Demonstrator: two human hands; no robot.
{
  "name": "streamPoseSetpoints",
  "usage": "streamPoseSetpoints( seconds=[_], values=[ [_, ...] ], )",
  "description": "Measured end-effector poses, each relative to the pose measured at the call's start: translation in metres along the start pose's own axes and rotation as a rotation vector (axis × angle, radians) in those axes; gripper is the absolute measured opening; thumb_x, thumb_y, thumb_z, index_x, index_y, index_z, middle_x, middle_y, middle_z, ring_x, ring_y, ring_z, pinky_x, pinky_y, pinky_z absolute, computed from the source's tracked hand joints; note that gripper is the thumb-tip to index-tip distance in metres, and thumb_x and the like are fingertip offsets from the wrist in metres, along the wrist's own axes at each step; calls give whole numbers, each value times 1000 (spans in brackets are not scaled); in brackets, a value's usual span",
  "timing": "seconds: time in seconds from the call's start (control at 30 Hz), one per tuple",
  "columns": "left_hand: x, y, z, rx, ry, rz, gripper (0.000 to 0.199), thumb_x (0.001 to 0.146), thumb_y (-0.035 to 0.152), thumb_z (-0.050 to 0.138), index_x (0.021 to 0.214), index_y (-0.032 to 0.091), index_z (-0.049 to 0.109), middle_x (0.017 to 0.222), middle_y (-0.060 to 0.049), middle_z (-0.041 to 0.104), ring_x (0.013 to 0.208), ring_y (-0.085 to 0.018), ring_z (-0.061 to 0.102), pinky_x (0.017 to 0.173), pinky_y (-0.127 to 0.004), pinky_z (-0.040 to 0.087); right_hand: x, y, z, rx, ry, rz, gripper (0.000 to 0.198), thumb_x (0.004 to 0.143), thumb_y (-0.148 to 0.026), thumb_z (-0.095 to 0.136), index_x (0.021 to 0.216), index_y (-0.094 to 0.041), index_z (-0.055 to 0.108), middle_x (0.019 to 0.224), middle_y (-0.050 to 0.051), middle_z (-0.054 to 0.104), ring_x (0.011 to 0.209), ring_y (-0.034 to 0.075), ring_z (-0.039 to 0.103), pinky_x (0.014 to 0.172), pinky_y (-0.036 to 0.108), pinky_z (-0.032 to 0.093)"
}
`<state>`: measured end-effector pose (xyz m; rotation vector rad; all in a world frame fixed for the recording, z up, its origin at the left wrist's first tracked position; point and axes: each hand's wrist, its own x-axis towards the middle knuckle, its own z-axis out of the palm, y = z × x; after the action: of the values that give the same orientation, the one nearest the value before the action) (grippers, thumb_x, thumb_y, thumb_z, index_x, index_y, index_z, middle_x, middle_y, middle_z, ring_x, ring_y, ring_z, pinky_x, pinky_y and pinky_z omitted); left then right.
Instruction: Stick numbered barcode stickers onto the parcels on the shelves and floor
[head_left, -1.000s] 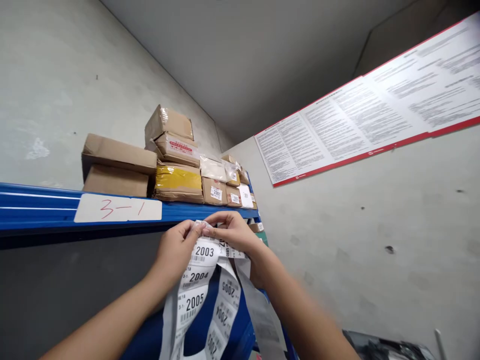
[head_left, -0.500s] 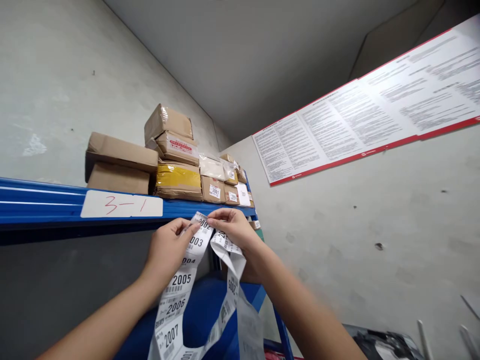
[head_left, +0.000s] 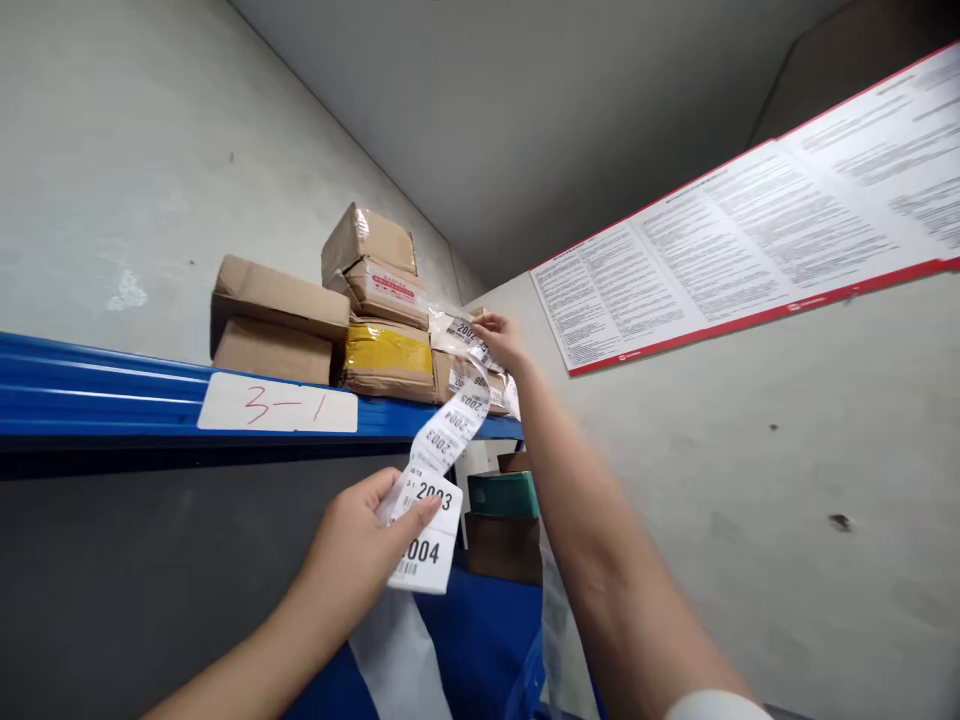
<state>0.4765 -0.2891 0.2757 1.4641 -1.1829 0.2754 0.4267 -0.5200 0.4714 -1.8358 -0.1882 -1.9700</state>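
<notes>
Pinched between thumb and fingers of my left hand (head_left: 364, 535) is a strip of white barcode labels (head_left: 431, 550); 2003 and 2004 face me. The strip curls upward from there toward the shelf, and more of it hangs below. My right hand (head_left: 501, 340) is raised to the shelf's far end, its fingers closed on a label (head_left: 463, 330) marked 2002. That label is in front of a clear plastic-wrapped packet (head_left: 442, 318); whether it touches the packet I cannot tell. Under it, the strip partly covers a small carton (head_left: 448, 365).
Brown cartons (head_left: 277, 310) and a yellow-taped box (head_left: 390, 350) stand on the blue shelf (head_left: 97, 390), which bears a "3-1" sign (head_left: 277, 403). Below sit a teal box (head_left: 504, 495) and a brown box (head_left: 502, 545). A printed board (head_left: 720, 230) hangs on the right wall.
My right hand has moved up and away to the shelf packages with the 2002 label, apart from my left. My left hand is lower, holding the strip at 2003. The view has shifted slightly.
</notes>
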Motion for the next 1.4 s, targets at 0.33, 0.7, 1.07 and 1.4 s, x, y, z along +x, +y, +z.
streamPoseSetpoints(
  seconds=[0.33,0.7,1.07,1.4],
  values=[
    [-9,1,-21,-147,55,-88,43,59,52,73,82,18,62,69,-1,70,56,-14,62,46,-18,46,-1,-6,28,-334,110,-54,26,68,-17,69,91,-21,58,101,9,59,96,27,54,84,42,40],
    [-17,-11,-16,-171,63,-105,52,53,60,73,81,18,62,68,-3,68,57,-18,62,47,-23,48,-16,6,21,-261,-54,-60,36,72,-27,66,107,-18,61,81,6,65,79,24,61,78,39,45],
    [-6,4,-11,-201,195,134,45,63,52,67,87,15,67,77,-6,69,72,-20,62,59,-25,48,-203,-62,-18,193,-532,-206,23,82,-38,59,100,-25,64,88,2,66,68,16,56,58,27,40],
    [-4,-1,2,-392,203,69,37,57,41,75,79,14,63,66,-3,69,57,-14,61,50,-21,47,-201,-53,-17,134,-581,-42,18,73,-40,67,77,-22,66,66,0,62,56,14,51,50,26,35]
  ],
)
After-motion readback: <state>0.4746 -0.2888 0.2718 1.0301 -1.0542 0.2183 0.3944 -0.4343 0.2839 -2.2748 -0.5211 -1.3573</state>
